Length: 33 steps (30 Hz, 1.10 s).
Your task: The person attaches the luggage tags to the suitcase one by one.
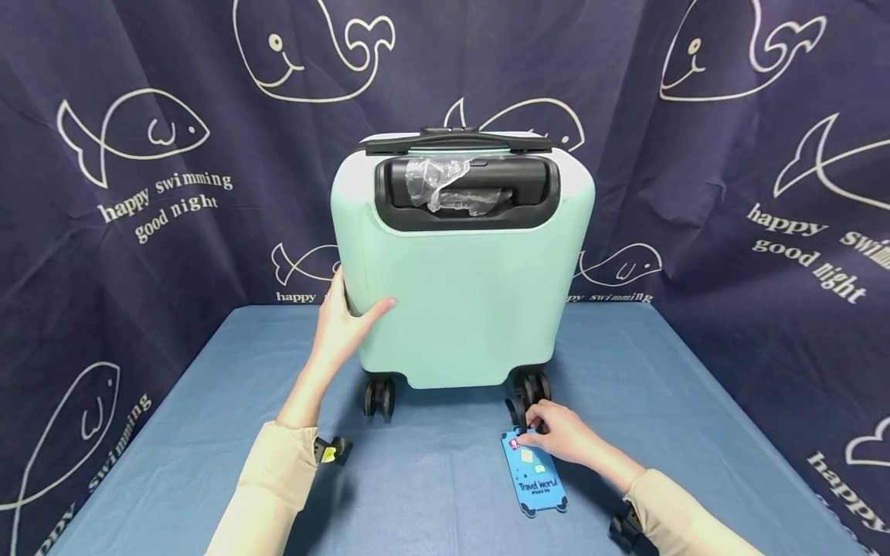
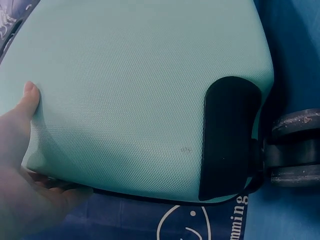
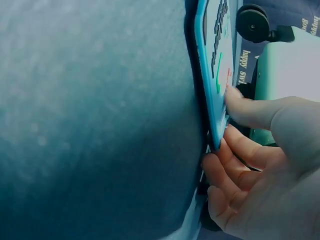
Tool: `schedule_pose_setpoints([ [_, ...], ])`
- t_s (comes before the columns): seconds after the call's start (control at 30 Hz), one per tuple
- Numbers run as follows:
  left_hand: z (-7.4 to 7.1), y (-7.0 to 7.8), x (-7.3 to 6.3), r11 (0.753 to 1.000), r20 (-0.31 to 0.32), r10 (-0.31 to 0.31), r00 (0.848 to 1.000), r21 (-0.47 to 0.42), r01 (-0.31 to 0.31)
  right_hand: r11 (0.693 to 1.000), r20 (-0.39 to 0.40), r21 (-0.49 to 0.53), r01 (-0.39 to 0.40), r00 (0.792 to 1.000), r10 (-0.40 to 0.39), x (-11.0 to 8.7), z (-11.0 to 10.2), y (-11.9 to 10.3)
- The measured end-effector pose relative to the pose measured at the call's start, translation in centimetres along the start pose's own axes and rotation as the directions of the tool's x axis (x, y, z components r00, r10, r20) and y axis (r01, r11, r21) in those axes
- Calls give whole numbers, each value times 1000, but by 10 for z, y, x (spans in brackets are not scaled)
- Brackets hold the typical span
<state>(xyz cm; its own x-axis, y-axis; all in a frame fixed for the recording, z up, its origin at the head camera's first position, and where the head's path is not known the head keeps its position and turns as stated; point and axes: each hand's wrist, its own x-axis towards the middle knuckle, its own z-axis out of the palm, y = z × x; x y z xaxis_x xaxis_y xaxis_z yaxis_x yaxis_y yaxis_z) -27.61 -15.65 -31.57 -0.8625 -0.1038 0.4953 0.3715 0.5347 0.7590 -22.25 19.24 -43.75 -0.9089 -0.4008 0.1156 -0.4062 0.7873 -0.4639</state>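
Observation:
A mint-green suitcase (image 1: 459, 301) stands upright on black caster wheels (image 1: 378, 397). My left hand (image 1: 341, 324) holds its left side, the thumb on the broad face and the fingers round the edge; the left wrist view shows the same hold on the shell (image 2: 130, 100). Beside the right-hand wheels, my right hand (image 1: 565, 434) pinches the upper end of a blue luggage tag (image 1: 538, 483) printed "Travel World". A black strap (image 1: 516, 413) runs from that end. In the right wrist view the tag (image 3: 215, 80) sits between thumb and fingers.
Clear plastic wrap (image 1: 445, 185) covers part of the telescopic handle in its recess, below a black carry handle (image 1: 459, 141). Blue cloth (image 1: 431, 471) covers the table. Dark curtains with fish drawings (image 1: 160, 139) hang behind and at both sides.

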Motion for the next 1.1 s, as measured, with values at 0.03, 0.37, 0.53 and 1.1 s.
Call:
schedule_pose_setpoints([
  [0.03, 0, 0, 0, 1000, 0, -1, 1000, -2, 1, 1000, -5, 5, 5, 1000, -5, 0, 1, 0],
  [0.37, 0, -2, 0, 1000, 12, -17, 1000, 1, 17, 989, 20, 143, 35, 999, -38, 3, 2, 5],
  [0.53, 0, -2, -1, 1000, 11, -21, 1000, 0, 21, 977, 57, 212, -3, 998, -9, 3, 1, 7],
  [1.1, 0, -1, 0, 1000, 17, -6, 1000, -6, 6, 966, 64, 260, 17, 997, -35, 1, -4, 6],
])
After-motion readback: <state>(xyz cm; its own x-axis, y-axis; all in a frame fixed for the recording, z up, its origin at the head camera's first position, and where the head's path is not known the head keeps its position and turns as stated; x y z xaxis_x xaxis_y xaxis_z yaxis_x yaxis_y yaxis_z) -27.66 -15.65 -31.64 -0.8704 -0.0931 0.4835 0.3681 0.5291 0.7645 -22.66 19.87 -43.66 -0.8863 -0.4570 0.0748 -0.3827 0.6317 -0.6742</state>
